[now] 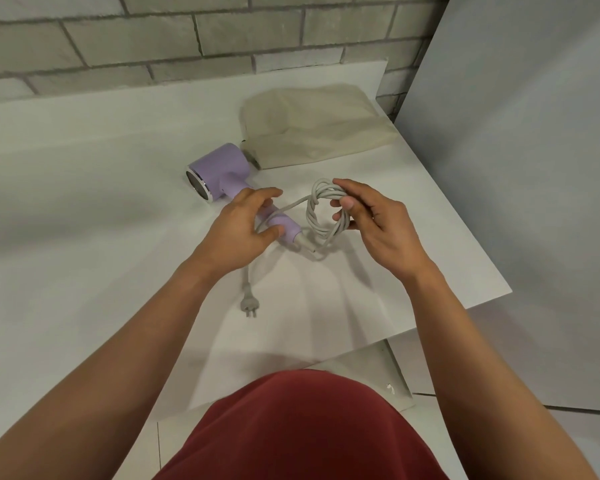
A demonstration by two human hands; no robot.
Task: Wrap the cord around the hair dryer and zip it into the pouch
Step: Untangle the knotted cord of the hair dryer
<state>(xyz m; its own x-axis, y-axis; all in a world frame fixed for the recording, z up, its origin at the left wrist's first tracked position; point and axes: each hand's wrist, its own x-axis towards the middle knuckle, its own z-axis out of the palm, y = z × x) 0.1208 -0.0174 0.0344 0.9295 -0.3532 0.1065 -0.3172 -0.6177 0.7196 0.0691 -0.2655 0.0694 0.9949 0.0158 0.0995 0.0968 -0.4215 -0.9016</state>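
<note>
A lilac hair dryer (219, 171) lies on the white table (84, 188), its barrel pointing left and its handle running toward me. My left hand (243, 226) curls around the handle with a strand of cord under it. My right hand (368, 220) pinches a coiled bundle of the grey cord (321, 209) just right of the handle's end. The plug (248, 304) lies loose on the table below my left wrist. A beige fabric pouch (312, 126) lies flat behind the dryer.
A grey brick wall (187, 39) runs along the back of the table. A pale panel (520, 168) stands at the right. The table's right edge (465, 230) slants close to my right hand, with tiled floor below.
</note>
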